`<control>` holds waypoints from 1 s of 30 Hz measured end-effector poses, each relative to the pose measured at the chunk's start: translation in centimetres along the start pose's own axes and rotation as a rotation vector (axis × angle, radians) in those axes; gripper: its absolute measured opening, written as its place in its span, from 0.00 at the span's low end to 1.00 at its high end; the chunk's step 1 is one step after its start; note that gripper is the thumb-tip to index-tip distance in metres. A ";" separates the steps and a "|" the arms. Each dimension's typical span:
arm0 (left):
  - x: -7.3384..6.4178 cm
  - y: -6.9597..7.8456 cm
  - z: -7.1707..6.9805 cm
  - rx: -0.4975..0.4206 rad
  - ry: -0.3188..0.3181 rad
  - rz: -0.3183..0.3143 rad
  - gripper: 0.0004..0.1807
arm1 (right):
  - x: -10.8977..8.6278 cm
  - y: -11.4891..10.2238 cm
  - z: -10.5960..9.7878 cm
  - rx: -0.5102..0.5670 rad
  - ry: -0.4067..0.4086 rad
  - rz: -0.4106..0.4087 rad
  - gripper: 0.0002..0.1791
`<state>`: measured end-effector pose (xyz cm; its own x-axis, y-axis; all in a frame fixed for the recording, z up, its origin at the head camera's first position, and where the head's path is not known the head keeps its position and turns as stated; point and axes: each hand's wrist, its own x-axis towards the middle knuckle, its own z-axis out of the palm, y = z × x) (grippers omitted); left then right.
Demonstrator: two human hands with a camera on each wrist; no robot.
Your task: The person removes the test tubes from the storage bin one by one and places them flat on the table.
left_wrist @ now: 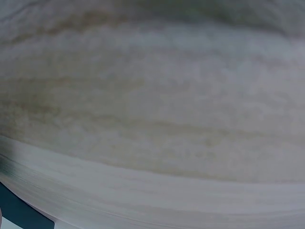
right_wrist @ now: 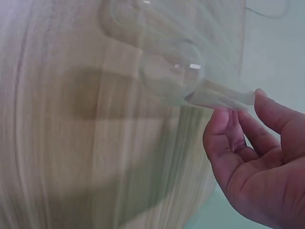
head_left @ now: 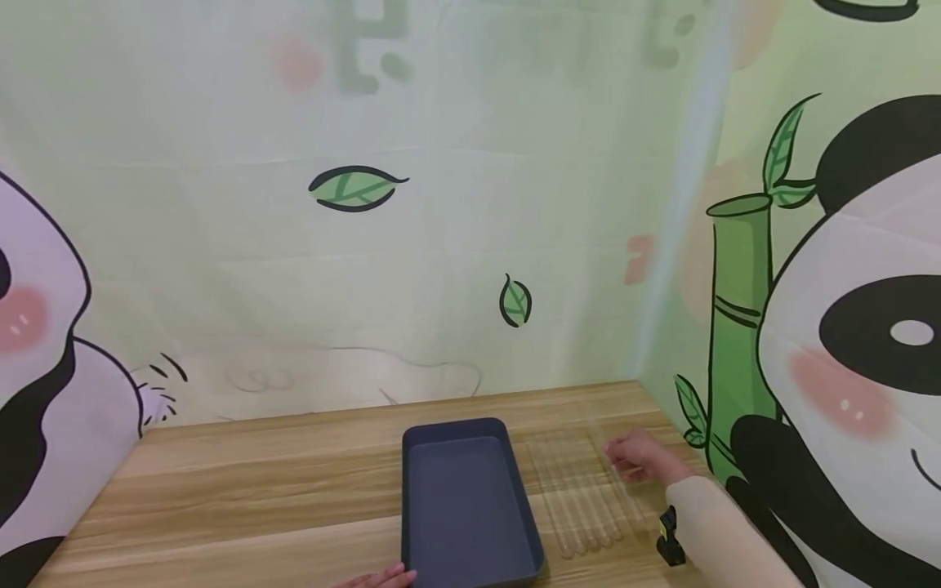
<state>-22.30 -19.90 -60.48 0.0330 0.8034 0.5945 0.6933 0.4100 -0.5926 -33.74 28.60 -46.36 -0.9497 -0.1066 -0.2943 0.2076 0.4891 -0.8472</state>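
My right hand point(head_left: 638, 457) pinches a clear glass test tube point(right_wrist: 172, 74) between thumb and fingertips, above the wooden table. In the right wrist view the tube's rounded end faces the camera, and the fingers point(right_wrist: 252, 129) hold it farther along. Several more clear test tubes point(head_left: 573, 498) lie side by side on the table, just left of that hand. A dark blue rectangular tray point(head_left: 470, 490) lies left of the tubes, its inside bare. My left hand point(head_left: 378, 578) rests at the tray's near left corner with its fingers extended; the frame edge cuts off the rest.
The wooden table point(head_left: 279, 482) meets a printed cloth backdrop point(head_left: 220, 245) at the back and right. A small black object point(head_left: 669, 539) sits at the right sleeve's cuff. The left wrist view shows mostly blurred table surface point(left_wrist: 152, 114).
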 end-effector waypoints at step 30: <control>-0.5 0.0 0.4 0.019 -0.038 0.053 0.30 | 1.2 0.4 3.5 -0.016 0.151 0.026 0.12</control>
<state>-22.60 -20.16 -60.95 0.0417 0.8400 0.5409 0.6773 0.3743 -0.6334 -33.96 25.65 -48.64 -0.9688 0.0371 -0.2449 0.2298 0.5041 -0.8325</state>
